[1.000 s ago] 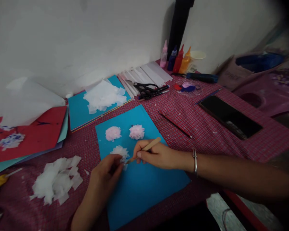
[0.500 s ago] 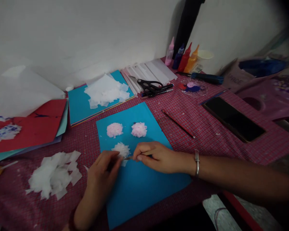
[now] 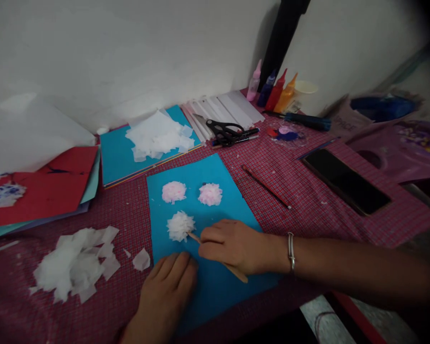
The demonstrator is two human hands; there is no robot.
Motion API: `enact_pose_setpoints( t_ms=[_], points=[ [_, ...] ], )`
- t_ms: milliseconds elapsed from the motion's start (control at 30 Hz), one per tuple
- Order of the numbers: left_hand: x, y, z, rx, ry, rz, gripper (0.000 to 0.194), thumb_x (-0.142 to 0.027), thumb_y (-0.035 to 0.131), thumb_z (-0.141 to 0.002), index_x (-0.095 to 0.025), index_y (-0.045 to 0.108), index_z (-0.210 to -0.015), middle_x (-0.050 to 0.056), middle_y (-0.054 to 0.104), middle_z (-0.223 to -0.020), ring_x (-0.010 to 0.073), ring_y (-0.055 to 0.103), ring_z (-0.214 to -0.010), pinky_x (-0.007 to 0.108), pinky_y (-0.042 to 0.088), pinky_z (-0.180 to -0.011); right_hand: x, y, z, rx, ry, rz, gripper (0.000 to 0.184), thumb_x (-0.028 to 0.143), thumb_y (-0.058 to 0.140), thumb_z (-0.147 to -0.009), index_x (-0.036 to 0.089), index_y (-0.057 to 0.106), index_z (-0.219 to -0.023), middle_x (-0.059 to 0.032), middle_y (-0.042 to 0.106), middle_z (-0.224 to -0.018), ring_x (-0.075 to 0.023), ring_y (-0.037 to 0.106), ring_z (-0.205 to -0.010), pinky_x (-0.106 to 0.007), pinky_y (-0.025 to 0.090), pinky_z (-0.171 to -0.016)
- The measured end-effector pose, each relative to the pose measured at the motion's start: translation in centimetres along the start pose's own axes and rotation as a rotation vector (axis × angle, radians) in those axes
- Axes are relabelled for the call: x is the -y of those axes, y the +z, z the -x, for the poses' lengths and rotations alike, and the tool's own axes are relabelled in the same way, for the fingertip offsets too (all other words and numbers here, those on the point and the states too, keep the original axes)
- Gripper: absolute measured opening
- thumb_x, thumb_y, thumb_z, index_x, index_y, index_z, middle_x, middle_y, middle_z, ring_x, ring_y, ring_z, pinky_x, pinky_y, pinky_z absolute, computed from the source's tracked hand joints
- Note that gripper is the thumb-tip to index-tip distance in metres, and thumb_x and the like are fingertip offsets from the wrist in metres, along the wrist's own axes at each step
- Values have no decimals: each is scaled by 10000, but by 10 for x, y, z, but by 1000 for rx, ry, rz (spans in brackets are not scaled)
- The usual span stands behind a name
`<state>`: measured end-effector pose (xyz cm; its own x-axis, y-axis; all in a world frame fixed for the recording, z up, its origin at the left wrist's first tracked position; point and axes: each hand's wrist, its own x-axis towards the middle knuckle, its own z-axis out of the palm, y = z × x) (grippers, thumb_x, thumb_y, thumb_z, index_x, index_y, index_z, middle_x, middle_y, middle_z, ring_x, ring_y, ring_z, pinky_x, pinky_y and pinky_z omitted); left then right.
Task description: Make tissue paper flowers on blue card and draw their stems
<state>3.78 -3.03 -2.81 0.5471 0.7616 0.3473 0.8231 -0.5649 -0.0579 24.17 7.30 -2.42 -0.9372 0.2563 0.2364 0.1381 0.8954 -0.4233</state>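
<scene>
the right hand (image 3: 232, 246) grasps a wooden stick (image 3: 239, 274), tip at the white paper tuft (image 3: 180, 224) near the left edge of the blue sheet (image 3: 220, 289); the left hand (image 3: 172, 282) overlaps that edge, its grip impossible to tell.

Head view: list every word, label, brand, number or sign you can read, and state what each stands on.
"PACE", faint, on the pinkish bag at the right; it may be part of a longer word.
Too small or blurred to read: the pale printed patch beside the orange bottle.
No other text is legible.
</scene>
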Motion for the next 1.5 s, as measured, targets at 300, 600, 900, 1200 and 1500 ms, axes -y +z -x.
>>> enact_pose_setpoints(
  t_ms=[300,600,900,1200,1500],
  points=[
    [7,-12,17,1,-63,170,155,-147,445,-938,-165,593,-980,58,682,-909,182,620,-857,312,490,-791,-4,-2,4,-424,376,-842,155,171,392,-932,182,537,-877,-21,580,-785,-125,547,-674,-262,463,-617],
    [35,-48,65,98,-347,-30,153,-227,483,-932,-177,589,-1030,69,664,-956,214,594,-889,364,480,-805,-7,3,-2,-274,426,-880,170,202,453,-903,174,579,-792,-21,582,-750,-128,538,-662,-256,417,-587],
    [48,-45,41,-27,-771,483,102,-241,556,-855,-218,595,-764,-14,604,-759,135,578,-706,231,477,-648,-9,5,-10,-313,519,-978,162,255,440,-914,170,569,-863,-18,579,-772,-121,537,-637,-245,427,-563],
    [32,-44,-12,534,-617,856,182,-280,529,-811,-216,624,-669,-13,633,-663,137,601,-625,224,444,-576,-11,2,-15,-345,506,-1109,128,156,440,-892,166,564,-864,-6,589,-787,-99,522,-615,-226,427,-552],
    [54,-8,-33,475,-545,610,170,-283,464,-875,-207,550,-749,-8,574,-744,157,560,-696,296,407,-655,-9,0,-14,-409,532,-1198,121,148,438,-895,166,549,-852,6,581,-769,-83,505,-596,-213,431,-547]
  ],
)
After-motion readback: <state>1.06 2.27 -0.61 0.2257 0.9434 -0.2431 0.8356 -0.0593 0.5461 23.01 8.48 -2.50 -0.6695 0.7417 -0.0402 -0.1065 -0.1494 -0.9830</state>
